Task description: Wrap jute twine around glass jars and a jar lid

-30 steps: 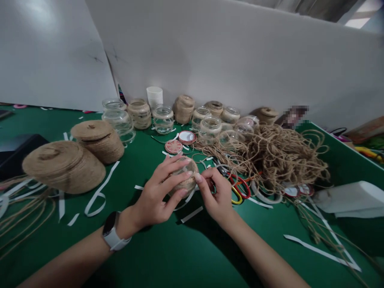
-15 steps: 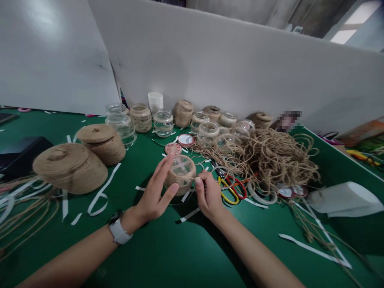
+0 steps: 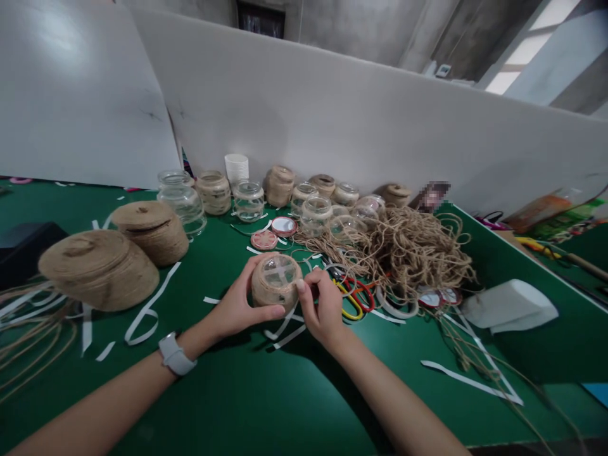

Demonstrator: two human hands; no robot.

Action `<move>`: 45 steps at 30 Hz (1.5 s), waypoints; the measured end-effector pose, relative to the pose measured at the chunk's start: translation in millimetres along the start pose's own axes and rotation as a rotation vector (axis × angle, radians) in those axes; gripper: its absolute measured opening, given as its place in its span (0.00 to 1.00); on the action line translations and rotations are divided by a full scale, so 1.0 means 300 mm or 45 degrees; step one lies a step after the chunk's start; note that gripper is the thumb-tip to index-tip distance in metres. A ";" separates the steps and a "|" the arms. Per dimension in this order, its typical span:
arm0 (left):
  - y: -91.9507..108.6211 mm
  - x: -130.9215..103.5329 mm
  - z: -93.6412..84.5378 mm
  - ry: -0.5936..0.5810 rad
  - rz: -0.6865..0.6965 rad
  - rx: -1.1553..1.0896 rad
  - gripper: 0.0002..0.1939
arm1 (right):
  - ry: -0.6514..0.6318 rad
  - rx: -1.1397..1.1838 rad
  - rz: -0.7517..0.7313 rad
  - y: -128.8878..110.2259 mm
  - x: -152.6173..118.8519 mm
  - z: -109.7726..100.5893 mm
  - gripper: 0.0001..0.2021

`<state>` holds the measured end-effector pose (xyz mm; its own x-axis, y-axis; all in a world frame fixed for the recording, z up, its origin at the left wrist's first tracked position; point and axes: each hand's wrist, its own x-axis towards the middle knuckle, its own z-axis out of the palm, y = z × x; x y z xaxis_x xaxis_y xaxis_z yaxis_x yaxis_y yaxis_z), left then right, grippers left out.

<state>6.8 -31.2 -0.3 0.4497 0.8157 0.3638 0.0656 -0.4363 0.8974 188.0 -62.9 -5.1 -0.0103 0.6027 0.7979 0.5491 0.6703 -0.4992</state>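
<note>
A glass jar [image 3: 277,292] partly wound with jute twine is in front of me, with a cross of clear strips over its upturned face. My left hand [image 3: 240,301] curls round its left side, thumb along the near side. At the jar's right edge my right hand [image 3: 325,307] is closed in a pinch on a strand of twine, most of it hidden by the fingers. Just right of that hand lie scissors with yellow handles [image 3: 352,305] and scissors with red handles [image 3: 365,294]. White strips [image 3: 289,337] lie beneath the jar.
Several glass jars [image 3: 316,215], some twine-wrapped, line the white partition [image 3: 304,107]. A heap of loose twine [image 3: 418,244] lies to the right, near a white roll [image 3: 510,304]. Two lidded twine-covered pots [image 3: 102,272] stand at left. Round red-rimmed lids [image 3: 264,239] lie beyond the jar.
My left hand, fingers stretched beside the jar before, has closed round it. The jar looks slightly lifted and tilted. My right hand keeps its pinch at the right edge. The view has shifted.
</note>
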 end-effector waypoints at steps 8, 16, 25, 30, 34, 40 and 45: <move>0.070 -0.013 0.023 0.288 0.360 0.474 0.12 | -0.010 0.029 0.037 -0.014 -0.010 0.004 0.08; 0.090 -0.006 0.015 0.232 0.648 0.730 0.12 | -0.006 0.047 0.049 -0.007 -0.021 0.005 0.07; 0.117 0.002 0.008 0.203 0.627 0.664 0.12 | -0.021 0.068 0.051 -0.009 -0.025 0.010 0.07; 0.107 -0.008 0.014 0.164 0.617 0.591 0.12 | -0.034 -0.007 -0.051 -0.015 -0.023 -0.004 0.07; 0.097 -0.015 0.021 0.152 0.563 0.535 0.10 | -0.029 0.013 -0.104 -0.017 -0.021 -0.010 0.06; 0.103 -0.029 0.028 0.160 0.443 0.529 0.07 | -0.045 0.029 0.037 -0.009 -0.030 -0.008 0.09; 0.092 -0.039 0.027 0.204 0.486 0.591 0.11 | -0.041 0.058 0.038 -0.007 -0.037 -0.008 0.09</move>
<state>10.6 -55.9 18.2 0.3812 0.6009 0.7025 0.3233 -0.7986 0.5076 189.0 -72.0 -12.1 -0.0221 0.6357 0.7716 0.5112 0.6705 -0.5377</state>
